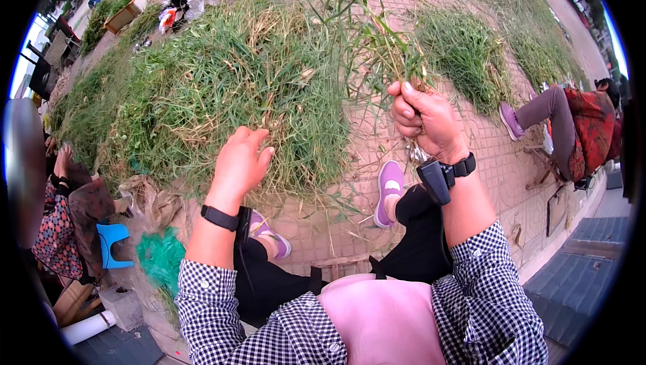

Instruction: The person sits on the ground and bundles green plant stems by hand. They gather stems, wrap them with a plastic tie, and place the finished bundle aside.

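Note:
A wide, tangled heap of cut green grass point(222, 82), mixed with dry yellow stalks, lies on the paving in front of me. My left hand point(241, 160) is at the heap's near edge, its thumb apart from the loosely bent fingers, with nothing visible in it. To the right of the heap my right hand point(427, 119) is closed around a small bunch of grass stalks point(390, 49). The leafy ends fan up and left from the fist, above the bricks. Whether my left fingertips touch the heap I cannot tell.
A smaller grass pile point(464, 52) lies at the right. A seated person point(579, 126) is beyond it, and another person point(60, 230) sits at the left by a blue plastic stool point(114, 245) and a green plastic bag point(160, 261). My purple shoes point(388, 193) rest on the paving.

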The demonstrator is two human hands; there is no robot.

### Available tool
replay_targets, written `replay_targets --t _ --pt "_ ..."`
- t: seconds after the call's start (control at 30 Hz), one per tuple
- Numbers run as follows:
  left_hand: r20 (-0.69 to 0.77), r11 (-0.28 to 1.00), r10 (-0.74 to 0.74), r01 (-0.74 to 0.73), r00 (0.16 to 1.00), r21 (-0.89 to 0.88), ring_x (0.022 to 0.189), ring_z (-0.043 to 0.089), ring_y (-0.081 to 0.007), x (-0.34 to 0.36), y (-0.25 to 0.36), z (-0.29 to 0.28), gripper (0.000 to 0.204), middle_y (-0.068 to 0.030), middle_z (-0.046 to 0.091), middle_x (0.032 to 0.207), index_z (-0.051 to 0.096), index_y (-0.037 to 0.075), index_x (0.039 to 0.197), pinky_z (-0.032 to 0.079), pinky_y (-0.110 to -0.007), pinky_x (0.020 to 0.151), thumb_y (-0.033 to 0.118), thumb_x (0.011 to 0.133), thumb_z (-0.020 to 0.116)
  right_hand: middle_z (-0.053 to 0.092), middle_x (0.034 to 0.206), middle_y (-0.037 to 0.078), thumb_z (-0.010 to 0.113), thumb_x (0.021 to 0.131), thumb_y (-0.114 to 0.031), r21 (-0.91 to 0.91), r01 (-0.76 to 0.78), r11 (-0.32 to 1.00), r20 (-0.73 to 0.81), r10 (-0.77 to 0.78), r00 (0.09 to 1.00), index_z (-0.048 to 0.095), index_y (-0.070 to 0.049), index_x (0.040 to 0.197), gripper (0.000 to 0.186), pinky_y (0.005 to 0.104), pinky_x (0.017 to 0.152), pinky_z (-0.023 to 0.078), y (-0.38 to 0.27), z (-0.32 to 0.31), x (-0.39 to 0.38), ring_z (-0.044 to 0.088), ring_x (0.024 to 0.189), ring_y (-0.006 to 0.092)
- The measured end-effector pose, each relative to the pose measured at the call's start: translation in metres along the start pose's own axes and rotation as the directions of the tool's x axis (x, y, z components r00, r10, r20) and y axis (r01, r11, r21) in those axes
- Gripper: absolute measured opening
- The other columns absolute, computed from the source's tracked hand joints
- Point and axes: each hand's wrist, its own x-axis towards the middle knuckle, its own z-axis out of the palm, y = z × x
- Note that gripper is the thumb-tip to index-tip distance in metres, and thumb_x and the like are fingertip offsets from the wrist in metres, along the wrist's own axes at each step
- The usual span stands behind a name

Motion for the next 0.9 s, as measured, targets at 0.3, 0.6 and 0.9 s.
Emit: replay_targets --t 0.3,0.6,0.9 --pt "0.171 -0.014 0.247 0.179 0.954 -0.984 0.121 0.056 -0.0237 -0.042 0.082 0.002 0.069 -0.0127 0.062 0.125 0.054 0.001 0.132 0.042 -0.039 0.103 0.058 0.092 0.056 0.041 0.066 -0.006 0.053 0.101 -0.024 -0.495 -0.113 0.862 0.076 0.172 0.982 0.059 -0.005 0.105 0.021 0.0224 0.05 0.027 0.005 0.095 -0.024 0.031 0.055 0.0049" --pt "-0.075 -0.765 0.134 0.055 0.988 -0.642 0.098 0.066 -0.0236 -0.025 0.065 -0.029 0.052 -0.0131 0.066 0.11 0.058 0.0 0.119 0.05 -0.042 0.094 0.036 0.085 0.075 0.059 0.079 0.007 0.06 0.093 -0.014 -0.897 0.189 0.401 0.288 0.204 0.936 0.061 -0.007 0.113 0.022 0.034 0.068 0.047 0.067 0.13 -0.04 0.056 0.072 0.0161" --pt "-0.112 -0.743 -0.107 -0.154 0.988 -0.652 0.053 0.037 -0.0081 -0.002 0.042 -0.032 0.039 0.0057 0.036 0.059 0.044 0.016 0.068 0.037 -0.028 0.057 0.034 0.098 0.059 0.048 0.132 0.014 0.064 0.092 -0.013 -0.606 0.21 0.767 0.221 -0.091 0.971 0.028 -0.004 0.14 0.06 0.0278 0.076 0.053 0.068 0.146 -0.059 0.058 0.1 0.0165"
